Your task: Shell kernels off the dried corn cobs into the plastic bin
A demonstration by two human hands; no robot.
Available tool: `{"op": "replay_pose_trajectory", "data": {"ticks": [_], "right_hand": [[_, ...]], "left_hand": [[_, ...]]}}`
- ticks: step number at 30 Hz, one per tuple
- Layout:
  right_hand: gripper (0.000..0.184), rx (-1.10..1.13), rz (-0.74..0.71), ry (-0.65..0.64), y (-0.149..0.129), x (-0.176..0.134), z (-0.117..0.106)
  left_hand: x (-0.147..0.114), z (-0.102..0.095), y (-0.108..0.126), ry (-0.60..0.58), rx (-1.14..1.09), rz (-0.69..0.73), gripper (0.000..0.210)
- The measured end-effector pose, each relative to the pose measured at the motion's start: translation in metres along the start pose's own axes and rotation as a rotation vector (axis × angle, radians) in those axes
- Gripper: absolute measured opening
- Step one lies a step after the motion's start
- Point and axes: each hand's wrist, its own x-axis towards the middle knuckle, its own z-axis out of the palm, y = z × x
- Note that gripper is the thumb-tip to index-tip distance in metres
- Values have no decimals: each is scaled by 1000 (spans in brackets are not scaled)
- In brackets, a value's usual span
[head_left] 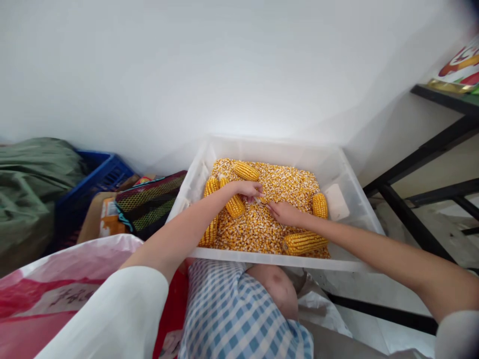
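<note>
Over the middle of a translucent plastic bin (269, 257), my left hand (250, 189) and my right hand (285, 213) come close together with fingers pinched. A small, thin, pale piece (259, 201) shows between the fingertips, too small to name. Loose yellow corn kernels (249, 239) fill the bin's bottom below both hands. Beside my left hand lies a corn cob (235, 205), its upper part behind my wrist. Another cob (246, 170) rests further back, and a long one (210, 224) lies along the left wall. Near my right forearm are an upright-looking cob (320, 204) and a lying cob (304, 243).
A black metal rack (415, 214) stands right of the bin, with a bottle (462, 67) on its upper shelf. To the left are a mesh bag (155, 199), a blue crate (107, 172) and a red-and-white sack (67, 284). A white wall (239, 70) rises behind.
</note>
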Motion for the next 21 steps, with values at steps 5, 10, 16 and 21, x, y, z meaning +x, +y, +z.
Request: {"op": "replay_pose_trajectory", "data": {"ticks": [5, 10, 16, 21], "right_hand": [[35, -42, 55, -19, -6, -2, -2], [28, -101, -18, -125, -10, 0, -11], [28, -118, -92, -110, -5, 1, -12], [34, -81, -26, -72, -2, -4, -7]], "left_hand": [[-2, 0, 3, 0, 5, 4, 29], [-3, 2, 7, -15, -13, 1, 27], [-2, 1, 6, -13, -37, -1, 27], [-4, -1, 7, -18, -8, -36, 32]]}}
